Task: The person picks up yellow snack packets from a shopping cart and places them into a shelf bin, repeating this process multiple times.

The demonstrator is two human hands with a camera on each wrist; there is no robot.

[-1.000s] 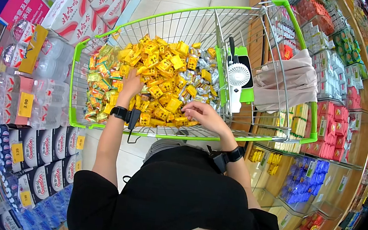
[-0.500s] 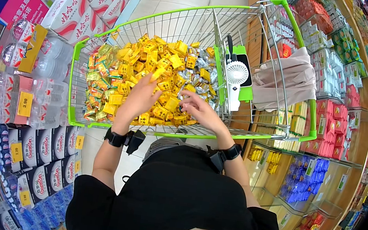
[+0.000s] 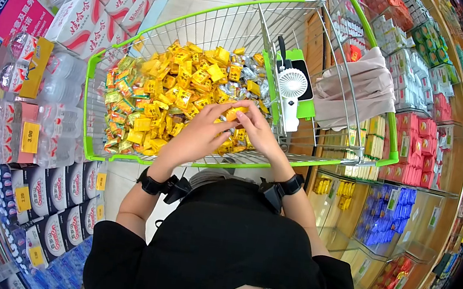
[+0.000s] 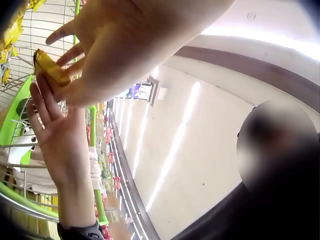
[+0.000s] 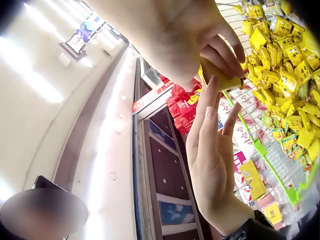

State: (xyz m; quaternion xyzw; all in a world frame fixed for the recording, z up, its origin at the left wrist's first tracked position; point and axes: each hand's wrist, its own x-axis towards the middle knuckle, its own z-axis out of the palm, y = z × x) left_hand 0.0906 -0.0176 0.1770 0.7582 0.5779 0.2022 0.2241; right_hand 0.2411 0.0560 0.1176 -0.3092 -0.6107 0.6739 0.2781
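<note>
In a shopping cart [image 3: 89, 126] with green edging lies a heap of small wrapped snacks [image 3: 185, 74], mostly yellow. Over the near side of the heap my left hand [image 3: 200, 134] and right hand [image 3: 262, 134] meet at one yellow snack packet [image 3: 237, 112]. My right thumb and fingers curl round this packet [image 5: 222, 75], as the right wrist view shows. The left fingertips pinch it from the other side, the remaining left fingers spread away. Part of the packet [image 4: 50, 70] is hidden behind the fingers.
Silver-wrapped pieces [image 3: 250, 71] lie at the heap's right side. A white hand fan [image 3: 292, 88] rests by the green divider, and a beige cloth [image 3: 355, 90] hangs near the handle. Bottled water [image 3: 61, 128] and white cartons [image 3: 81, 22] stand left; stocked shelves [image 3: 404, 161] rise on the right.
The left hand has come up off the heap with a yellow packet and moved right to the right hand. The right hand has closed on that packet.
</note>
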